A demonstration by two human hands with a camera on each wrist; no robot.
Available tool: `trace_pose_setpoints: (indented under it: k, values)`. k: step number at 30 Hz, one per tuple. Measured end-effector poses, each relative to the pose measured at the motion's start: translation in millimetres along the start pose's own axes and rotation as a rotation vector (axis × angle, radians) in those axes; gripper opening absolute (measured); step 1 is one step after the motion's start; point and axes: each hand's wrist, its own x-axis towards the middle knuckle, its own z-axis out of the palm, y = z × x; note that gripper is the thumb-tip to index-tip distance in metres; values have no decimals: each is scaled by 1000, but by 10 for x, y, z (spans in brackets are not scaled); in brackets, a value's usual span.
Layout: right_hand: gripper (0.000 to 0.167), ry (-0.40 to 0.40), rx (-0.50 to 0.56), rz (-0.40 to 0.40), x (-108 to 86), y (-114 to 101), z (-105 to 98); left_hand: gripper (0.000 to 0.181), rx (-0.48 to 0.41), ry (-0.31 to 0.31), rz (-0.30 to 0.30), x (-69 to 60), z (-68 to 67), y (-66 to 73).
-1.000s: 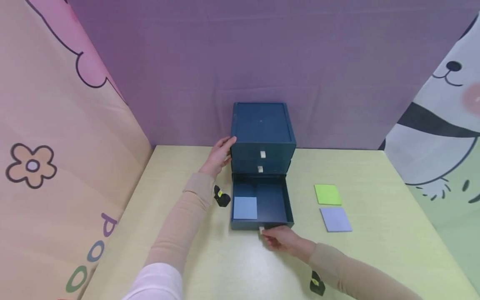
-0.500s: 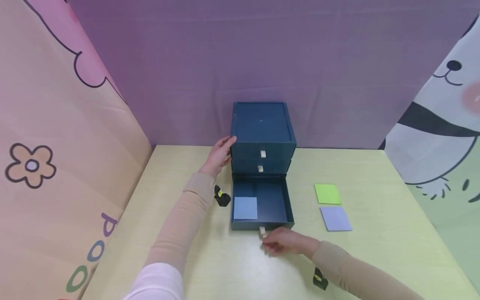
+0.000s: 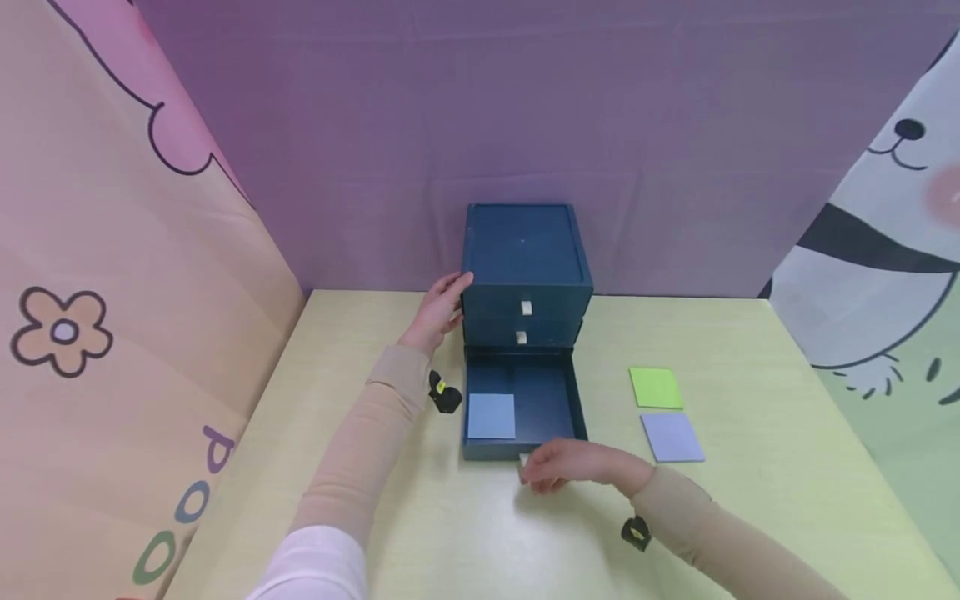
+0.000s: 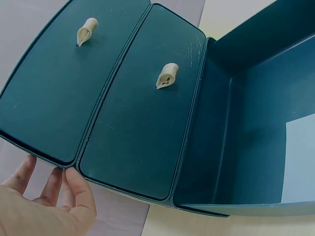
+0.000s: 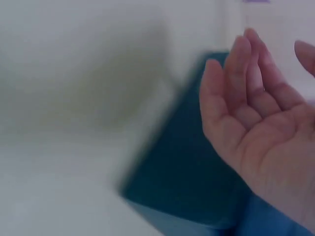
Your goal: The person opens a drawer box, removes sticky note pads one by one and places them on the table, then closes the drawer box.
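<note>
A dark blue drawer cabinet (image 3: 525, 243) stands against the back wall with its bottom drawer (image 3: 543, 404) pulled out. In that drawer's left part lies a light blue square of paper (image 3: 491, 417). My left hand (image 3: 435, 312) rests on the cabinet's left side, its fingertips (image 4: 74, 179) touching the edge by the two upper drawers. My right hand (image 3: 573, 463) hovers at the front of the open drawer, next to its pale pull tab (image 3: 524, 459). In the right wrist view the right hand's fingers (image 5: 236, 73) are loosely bent and hold nothing.
Right of the drawer, a green square pad (image 3: 656, 388) and a lilac square pad (image 3: 672, 437) lie on the pale table (image 3: 750, 500). The upper two drawers are closed, each with a pale tab (image 3: 527, 308). A purple backdrop (image 3: 675, 125) hangs behind.
My right hand has let go of the drawer's tab and lifted a little, its wrist shifting up and to the right. The left hand, the drawer and the paper squares have stayed in place.
</note>
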Motion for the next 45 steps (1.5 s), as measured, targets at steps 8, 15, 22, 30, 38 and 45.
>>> trace_pose_setpoints:
  k: [8,15,22,30,38,45]
  values:
    - [37,103,-29,-119,9,-382,-439,61,14,0,1,-11,0,17]
    - [36,132,-41,-68,245,-602,-653,61,9,2,-7,-14,6,8]
    - [38,58,-189,-24,538,-767,-733,61,6,15,-9,7,13,12]
    - [24,84,-443,86,817,-710,-754,61,12,9,-14,-7,9,13]
    - [24,201,-665,125,960,-622,-754,61,5,-1,-5,-15,6,2]
    - [42,232,-810,158,1009,-592,-642,60,-8,3,0,-27,6,5]
